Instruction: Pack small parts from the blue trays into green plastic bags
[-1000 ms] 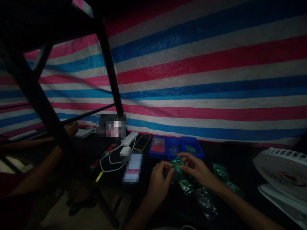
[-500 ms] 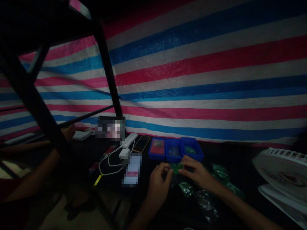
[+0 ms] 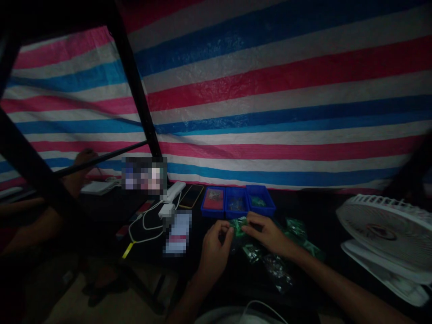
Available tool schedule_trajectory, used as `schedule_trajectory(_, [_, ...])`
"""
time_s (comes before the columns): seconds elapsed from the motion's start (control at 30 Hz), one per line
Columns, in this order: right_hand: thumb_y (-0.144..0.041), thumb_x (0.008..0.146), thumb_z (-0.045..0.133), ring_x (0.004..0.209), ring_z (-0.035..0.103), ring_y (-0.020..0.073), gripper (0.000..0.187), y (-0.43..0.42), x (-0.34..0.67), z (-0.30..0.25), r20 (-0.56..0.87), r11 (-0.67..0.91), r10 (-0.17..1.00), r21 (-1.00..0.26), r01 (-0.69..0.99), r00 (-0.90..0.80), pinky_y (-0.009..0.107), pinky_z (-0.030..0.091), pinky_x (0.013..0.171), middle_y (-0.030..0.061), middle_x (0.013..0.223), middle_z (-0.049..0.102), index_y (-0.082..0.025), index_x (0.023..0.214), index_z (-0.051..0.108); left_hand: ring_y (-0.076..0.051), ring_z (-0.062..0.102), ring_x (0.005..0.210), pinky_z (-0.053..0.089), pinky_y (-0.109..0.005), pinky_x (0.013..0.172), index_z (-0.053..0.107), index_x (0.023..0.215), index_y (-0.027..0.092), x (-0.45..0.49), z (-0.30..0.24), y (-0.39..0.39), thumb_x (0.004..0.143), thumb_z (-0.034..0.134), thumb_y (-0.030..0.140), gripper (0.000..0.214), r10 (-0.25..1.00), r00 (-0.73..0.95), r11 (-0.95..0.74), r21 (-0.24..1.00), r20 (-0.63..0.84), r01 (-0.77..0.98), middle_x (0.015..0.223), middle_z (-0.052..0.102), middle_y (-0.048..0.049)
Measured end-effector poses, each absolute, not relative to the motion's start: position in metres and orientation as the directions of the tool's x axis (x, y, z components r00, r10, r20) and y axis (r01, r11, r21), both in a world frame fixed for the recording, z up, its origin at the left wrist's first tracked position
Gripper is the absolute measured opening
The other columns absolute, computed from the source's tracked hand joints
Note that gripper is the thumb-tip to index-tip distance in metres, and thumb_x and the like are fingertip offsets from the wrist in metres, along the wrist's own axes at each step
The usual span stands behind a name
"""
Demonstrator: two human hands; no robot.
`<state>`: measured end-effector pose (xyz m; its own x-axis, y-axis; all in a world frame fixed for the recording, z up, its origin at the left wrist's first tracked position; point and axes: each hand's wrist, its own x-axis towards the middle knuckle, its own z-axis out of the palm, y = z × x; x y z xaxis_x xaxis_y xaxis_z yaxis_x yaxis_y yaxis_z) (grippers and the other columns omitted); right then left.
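My left hand (image 3: 216, 247) pinches the left edge of a small shiny green packet (image 3: 239, 225) that looks like a plastic bag. Closed on the packet's right side are the fingers of my right hand (image 3: 268, 233). Both hands hold it just above the dark table, in front of three blue bins. Below it lies another green packet (image 3: 252, 253), and a clear bag (image 3: 278, 272) of small dark pieces is nearer to me. More green packets (image 3: 297, 228) rest beyond my right forearm. What the held packet contains is too dim to make out.
The left blue bin (image 3: 212, 213) has a red insert; the middle (image 3: 236, 213) and right (image 3: 266, 211) ones hold small items. Left are a phone (image 3: 191, 196), a white power strip (image 3: 173, 192) and cables. A white fan (image 3: 381, 231) stands right. Beyond a black frame (image 3: 137, 85) is another person's arm (image 3: 72, 180).
The view has shifted, so the table things appear further left. Between my hands the green packet shows more of its surface. The other person's hand has risen.
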<state>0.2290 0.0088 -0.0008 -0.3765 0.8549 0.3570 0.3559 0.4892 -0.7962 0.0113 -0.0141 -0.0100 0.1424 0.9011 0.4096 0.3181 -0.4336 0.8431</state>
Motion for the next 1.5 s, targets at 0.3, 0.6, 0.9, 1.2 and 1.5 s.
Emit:
schedule_trajectory(0.3, [-0.05,0.103,0.059,0.08,0.052,0.0183,0.038,0.0074,0.2294,0.0005,0.378,0.492,0.855,-0.809,0.323,-0.356,0.03,0.041,0.075,-0.0003,0.082,0.052,-0.02,0.08,0.059,-0.02,0.067,0.083,0.049,-0.029,0.079,0.066,0.093,0.02,0.0108,-0.0095,-0.0145,0.101,0.057,0.031,0.016,0.896,0.138,-0.443,0.84,0.422,0.313,0.085,0.071,-0.0029])
schedule_trajectory(0.6, [-0.051,0.106,0.054,0.087,0.059,0.0204,0.034,0.0095,0.2305,-0.0014,0.395,0.499,0.856,-0.802,0.329,-0.334,0.031,0.045,0.081,0.0026,0.091,0.062,-0.022,0.098,0.069,-0.019,0.066,0.082,0.047,-0.029,0.079,0.064,0.092,0.02,0.0111,-0.0095,-0.0152,0.102,0.056,0.033,0.018,0.909,0.111,-0.416,0.853,0.402,0.315,0.084,0.069,-0.0022])
schedule_trajectory(0.9, [-0.058,0.099,0.063,0.082,0.059,0.02,0.039,0.0127,0.233,-0.0039,0.375,0.476,0.867,-0.817,0.325,-0.327,0.03,0.045,0.076,0.0014,0.085,0.062,-0.021,0.09,0.069,-0.018,0.065,0.081,0.046,-0.028,0.078,0.064,0.093,0.02,0.0104,-0.0086,-0.0165,0.102,0.056,0.032,0.017,0.906,0.125,-0.422,0.855,0.404,0.301,0.084,0.068,-0.0012])
schedule_trajectory(1.2, [-0.057,0.098,0.064,0.081,0.058,0.0199,0.038,0.0116,0.2325,-0.0011,0.353,0.453,0.878,-0.83,0.326,-0.323,0.03,0.045,0.074,0.0018,0.084,0.063,-0.02,0.088,0.069,-0.018,0.065,0.08,0.047,-0.028,0.077,0.063,0.092,0.02,0.0107,-0.0077,-0.0162,0.102,0.056,0.033,0.018,0.908,0.125,-0.419,0.859,0.4,0.295,0.083,0.067,-0.0012])
schedule_trajectory(1.5, [-0.058,0.098,0.064,0.079,0.056,0.0191,0.04,0.0109,0.2316,0.0005,0.349,0.45,0.879,-0.833,0.321,-0.325,0.03,0.043,0.074,0.0006,0.082,0.061,-0.02,0.084,0.067,-0.018,0.065,0.081,0.047,-0.028,0.078,0.065,0.093,0.02,0.0107,-0.0081,-0.016,0.102,0.056,0.033,0.018,0.912,0.128,-0.41,0.861,0.39,0.299,0.084,0.069,-0.0016])
